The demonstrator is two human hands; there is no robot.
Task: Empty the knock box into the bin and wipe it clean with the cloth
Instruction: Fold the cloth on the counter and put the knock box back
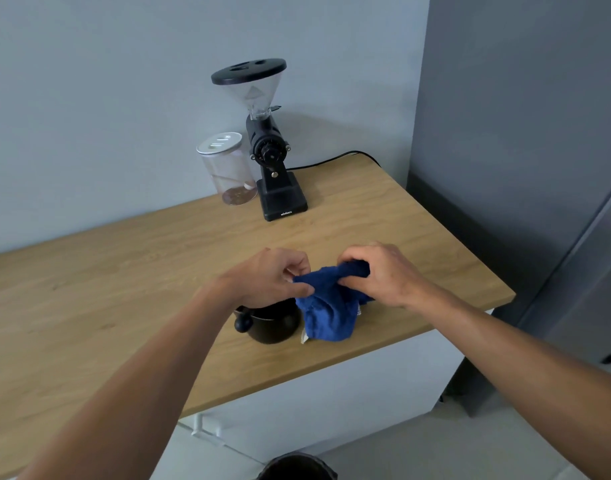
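Note:
A blue cloth (326, 311) hangs above the wooden counter (89, 289), held between both hands. My left hand (266, 277) pinches its left edge and my right hand (380, 271) grips its bunched top. Just under my left hand the round black knock box (273, 323) stands on the counter near the front edge, its rim and inside mostly hidden by the hand; a black knob of its bar shows at the left. The cloth's lower end drapes beside the box on its right. The dark rim of a bin (295, 467) shows on the floor at the bottom edge.
A black coffee grinder (274, 157) with a clear hopper stands at the back by the wall, its cable trailing right. A clear jar (228, 169) with a white lid sits to its left. A tall grey cabinet (526, 133) borders the counter's right end.

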